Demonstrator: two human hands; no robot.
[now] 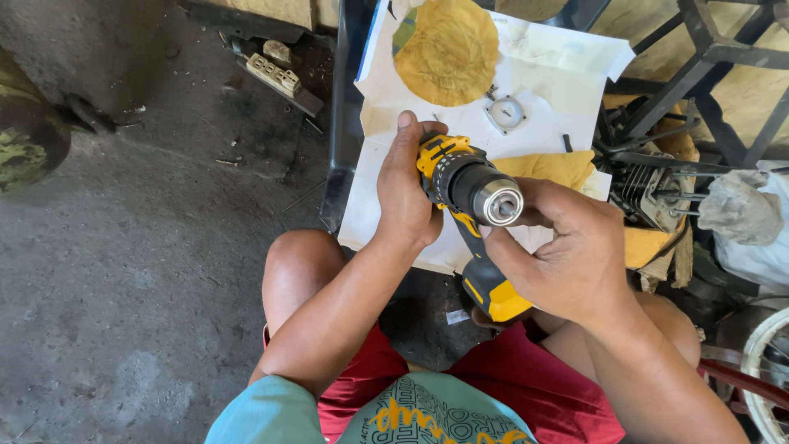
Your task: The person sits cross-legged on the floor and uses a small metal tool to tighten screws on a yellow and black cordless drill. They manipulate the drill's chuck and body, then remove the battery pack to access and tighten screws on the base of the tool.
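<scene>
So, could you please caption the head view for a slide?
Left hand and right hand hold a yellow-and-black cordless drill above white paper.

**Drill in both hands over the paper**

Left hand (404, 193) is wrapped around the back of a yellow-and-black cordless drill (468, 215), right hand (567, 247) grips the handle, chuck pointing up at the camera. Just beyond the hands there's white paper (534, 62) with a round yellow disc (449, 51) and a small metal ring (505, 112) on it. Yellow cloth (552, 167) sits just past the right hand.
</scene>
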